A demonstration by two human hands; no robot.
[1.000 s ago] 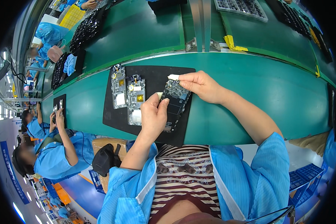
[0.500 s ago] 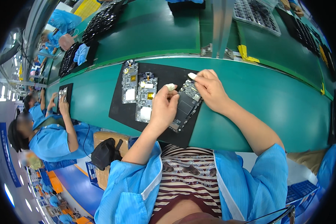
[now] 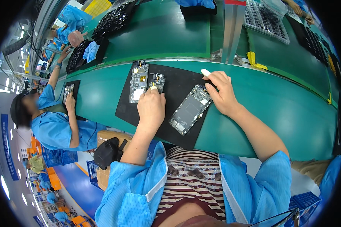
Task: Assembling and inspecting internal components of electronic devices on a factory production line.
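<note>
Three phone-sized circuit boards lie on a black mat (image 3: pixel 170 81). My left hand (image 3: pixel 151 108) is on the middle circuit board (image 3: pixel 158 80), its fingers curled over the upper part. The palm hides the board's lower part. Left of it is another circuit board (image 3: pixel 139 81) with a white square at its lower end. To the right, a circuit board with a dark plate (image 3: pixel 190 109) lies tilted. My right hand (image 3: pixel 221 90) is at its upper right corner, thumb near the edge and forefinger apart from it. White finger covers show on both hands.
A green bench (image 3: pixel 250 128) runs across, with a metal post (image 3: pixel 233 34) behind. Beyond stand a tray of small parts (image 3: pixel 267 22) and black trays at the far left. At left, a co-worker in blue (image 3: pixel 60 128) handles a board. A cardboard box (image 3: pixel 106 178) holds a black bag (image 3: pixel 109 153).
My left hand has left the tilted board and moved left onto the middle board. My right hand has drawn slightly away from the tilted board. The co-worker's one arm now reaches up and forward.
</note>
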